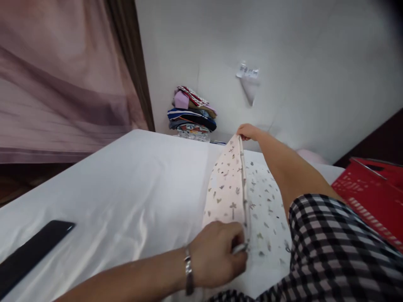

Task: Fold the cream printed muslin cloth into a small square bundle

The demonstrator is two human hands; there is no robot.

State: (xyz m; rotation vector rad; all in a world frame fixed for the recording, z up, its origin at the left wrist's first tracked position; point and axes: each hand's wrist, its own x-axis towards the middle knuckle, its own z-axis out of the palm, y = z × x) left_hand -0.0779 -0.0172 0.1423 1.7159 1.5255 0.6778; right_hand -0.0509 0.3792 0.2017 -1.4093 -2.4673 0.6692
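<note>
A pale cream-pink printed cloth [225, 184] with small palm trees and leaf shapes stands raised in a fold between my hands. Its lower part lies spread on the white-covered table [151, 176], showing the same print on a whiter side. My left hand [217, 251], with a metal band on the wrist, is closed on the cloth's near edge. At the far end, my right hand [247, 131] pinches the corner of the same edge. Whether the cloth is a garment or a plain piece, I cannot tell.
Several folded clothes [192, 111] are stacked beyond the far edge by the wall. A dark flat object [34, 256] lies at the near left. A red plastic basket [371, 197] stands at right. Pink curtains [63, 84] hang at left, and a clear plastic pouch [248, 82] is on the wall.
</note>
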